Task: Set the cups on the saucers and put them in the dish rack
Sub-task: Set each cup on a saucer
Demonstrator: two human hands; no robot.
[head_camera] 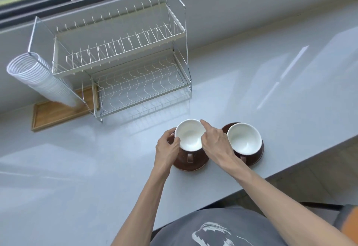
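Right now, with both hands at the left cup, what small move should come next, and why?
Probably lift the left cup with its saucer toward the dish rack: it already sits on the saucer, the left hand grips it, the right hand touches its rim.

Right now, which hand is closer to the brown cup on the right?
Right. The right hand lies between the two cups, just beside the right cup, holding the rim of the left cup. The left hand grips that cup's far side, farther away.

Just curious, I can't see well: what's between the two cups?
The person's right hand, touching the left cup, beside the right cup. Head view shows it.
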